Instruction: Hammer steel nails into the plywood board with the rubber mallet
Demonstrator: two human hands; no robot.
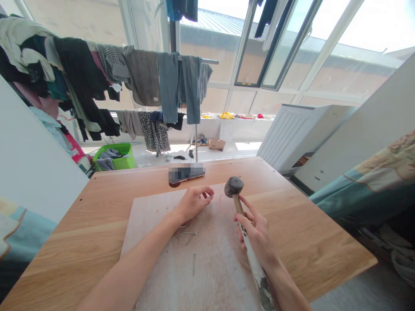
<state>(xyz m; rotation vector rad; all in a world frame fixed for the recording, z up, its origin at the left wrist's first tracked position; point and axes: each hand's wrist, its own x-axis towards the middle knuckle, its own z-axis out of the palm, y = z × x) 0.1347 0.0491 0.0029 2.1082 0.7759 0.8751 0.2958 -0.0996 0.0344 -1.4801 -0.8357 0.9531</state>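
My right hand (256, 233) is wrapped round the wooden handle of a hammer (234, 186), whose dark round head is raised above a pale board (155, 216). My left hand (193, 202) rests on the board's far part with thumb and fingers pinched together, apparently on a small nail that is too small to make out. Several loose nails (189, 235) lie on the board near my left forearm. The board lies on a wooden table (292, 224).
A dark flat object (186, 173) lies on the table beyond the board. Behind the table stand a clothes rack (181, 82) full of garments, a green basket (117, 156) and a white radiator cover (292, 129). White panels flank both sides.
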